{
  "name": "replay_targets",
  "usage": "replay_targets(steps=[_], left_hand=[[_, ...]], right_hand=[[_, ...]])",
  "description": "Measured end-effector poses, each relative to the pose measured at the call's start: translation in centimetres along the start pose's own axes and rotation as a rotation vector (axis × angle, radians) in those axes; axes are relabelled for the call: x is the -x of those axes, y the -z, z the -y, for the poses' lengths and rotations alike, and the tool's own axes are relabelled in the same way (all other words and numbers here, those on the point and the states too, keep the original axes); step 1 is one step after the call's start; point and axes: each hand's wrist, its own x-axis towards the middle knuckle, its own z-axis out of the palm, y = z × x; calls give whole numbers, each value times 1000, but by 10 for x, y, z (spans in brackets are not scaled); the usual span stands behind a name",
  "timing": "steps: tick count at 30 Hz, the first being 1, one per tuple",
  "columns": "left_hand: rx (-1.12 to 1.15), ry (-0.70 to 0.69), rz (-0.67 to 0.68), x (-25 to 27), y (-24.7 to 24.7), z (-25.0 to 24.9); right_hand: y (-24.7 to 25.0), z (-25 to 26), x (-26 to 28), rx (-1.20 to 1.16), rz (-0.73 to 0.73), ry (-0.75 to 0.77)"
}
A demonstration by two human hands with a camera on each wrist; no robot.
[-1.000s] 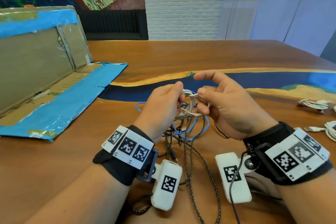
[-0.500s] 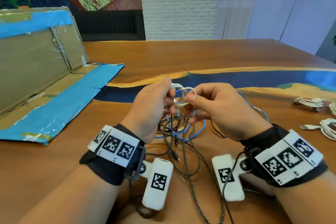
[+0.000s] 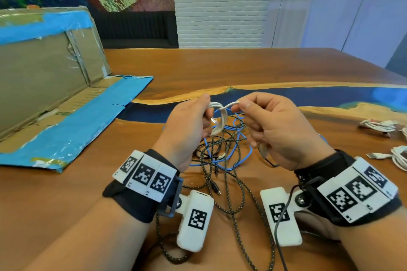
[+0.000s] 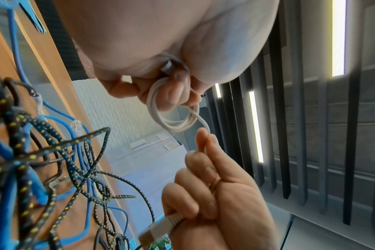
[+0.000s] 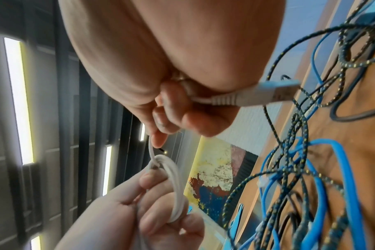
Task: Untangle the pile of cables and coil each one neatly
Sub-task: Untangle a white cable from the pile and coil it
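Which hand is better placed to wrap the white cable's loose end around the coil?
The right hand. It already pinches the white cable's free end beside the coil, while the left hand grips the coil and should probably just keep it steady.

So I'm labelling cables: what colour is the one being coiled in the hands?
White coiled cable, clearest in the left wrist view.

Right hand (image 5: 173,94) fills top of view, thumb and fingertip pinching white cable (image 5: 176,189) strand just above coil. USB plug (image 5: 265,94) sticks out sideways from curled fingers. Left hand (image 5: 139,218) at bottom grips coil, loops passing round its fingers. At right, blue cable (image 5: 345,182) and braided black-yellow cable (image 5: 298,128) lie tangled over wooden table (image 5: 362,118).
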Motion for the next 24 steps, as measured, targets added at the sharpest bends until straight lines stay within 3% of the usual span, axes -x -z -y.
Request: replay_targets(steps=[3, 7, 10, 17, 24], left_hand=[[139, 38, 70, 3, 2, -3], [451, 100, 234, 9, -2, -7], [538, 108, 288, 13, -9, -6], [358, -12, 193, 15, -17, -5], [230, -105, 81, 11, -16, -3]], right_hand=[[6, -2, -2, 213, -91, 109], [2, -3, 0, 205, -78, 213], [-3, -5, 0, 242, -64, 242], [-6, -4, 3, 18, -121, 167], [-11, -8, 1, -47, -16, 119]])
